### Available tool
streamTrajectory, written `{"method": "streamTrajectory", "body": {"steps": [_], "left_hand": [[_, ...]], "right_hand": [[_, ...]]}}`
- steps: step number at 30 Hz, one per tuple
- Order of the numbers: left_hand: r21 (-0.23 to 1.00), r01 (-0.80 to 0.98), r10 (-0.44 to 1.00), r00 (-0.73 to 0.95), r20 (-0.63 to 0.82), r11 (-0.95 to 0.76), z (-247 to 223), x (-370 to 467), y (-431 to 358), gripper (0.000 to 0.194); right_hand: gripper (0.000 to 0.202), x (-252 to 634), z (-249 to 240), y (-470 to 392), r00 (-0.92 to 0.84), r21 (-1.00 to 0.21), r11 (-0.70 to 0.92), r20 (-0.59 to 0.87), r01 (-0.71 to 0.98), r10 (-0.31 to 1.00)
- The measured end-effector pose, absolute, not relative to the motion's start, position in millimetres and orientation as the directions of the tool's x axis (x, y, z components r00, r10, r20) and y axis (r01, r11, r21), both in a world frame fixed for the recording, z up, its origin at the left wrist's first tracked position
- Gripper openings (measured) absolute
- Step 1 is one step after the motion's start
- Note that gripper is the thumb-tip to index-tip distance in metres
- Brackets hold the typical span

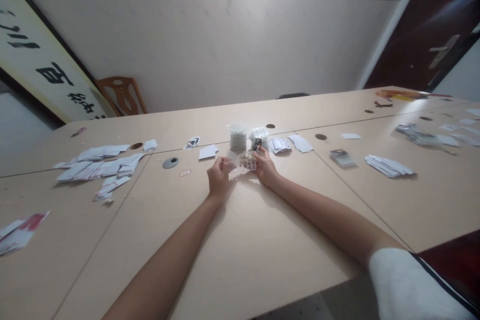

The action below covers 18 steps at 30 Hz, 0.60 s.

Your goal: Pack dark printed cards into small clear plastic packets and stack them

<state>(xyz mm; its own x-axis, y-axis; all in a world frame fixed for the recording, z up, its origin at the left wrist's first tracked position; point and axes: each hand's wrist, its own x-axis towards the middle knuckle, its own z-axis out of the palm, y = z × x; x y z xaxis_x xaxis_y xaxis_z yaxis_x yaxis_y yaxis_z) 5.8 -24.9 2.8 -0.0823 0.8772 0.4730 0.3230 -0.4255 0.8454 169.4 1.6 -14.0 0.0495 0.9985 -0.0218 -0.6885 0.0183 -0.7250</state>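
Both my hands work at a small clear plastic case [246, 162] with several small gold-coloured pieces in it, too small to name. My right hand [267, 169] grips the case at its right side. A thin clear flap [233, 159], which looks like the case's lid, is pinched between the closed fingers of my left hand [219, 176]. Just behind the hands rises a stack of clear plastic cases [238, 138]. Beside it stands a second stack of cases [259, 135], with a small dark picture card [257, 145] at its front, close to my right fingertips.
White cards [208, 151] lie left of the stacks, and more cards [279, 145] lie right of them. Paper slips [99, 165] cover the left of the table [240, 240]. Further right are a clear box [342, 157], a fanned card pile [389, 166] and plastic packs [418, 135].
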Motion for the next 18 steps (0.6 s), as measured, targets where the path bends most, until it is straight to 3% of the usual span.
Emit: {"method": "streamTrajectory", "body": {"steps": [12,18], "left_hand": [[0.842,0.333,0.867,-0.120,0.484,-0.425,-0.2,0.8,-19.9,0.039],[0.738,0.437,0.841,0.086,0.535,-0.514,1.4,5.3,-24.7,0.029]], "right_hand": [[0.055,170.1,-18.5,1.4,0.004,-0.738,0.012,0.012,-0.675,1.000],[0.056,170.0,-17.7,1.0,-0.064,-0.743,-0.026,0.023,-0.669,0.998]]}}
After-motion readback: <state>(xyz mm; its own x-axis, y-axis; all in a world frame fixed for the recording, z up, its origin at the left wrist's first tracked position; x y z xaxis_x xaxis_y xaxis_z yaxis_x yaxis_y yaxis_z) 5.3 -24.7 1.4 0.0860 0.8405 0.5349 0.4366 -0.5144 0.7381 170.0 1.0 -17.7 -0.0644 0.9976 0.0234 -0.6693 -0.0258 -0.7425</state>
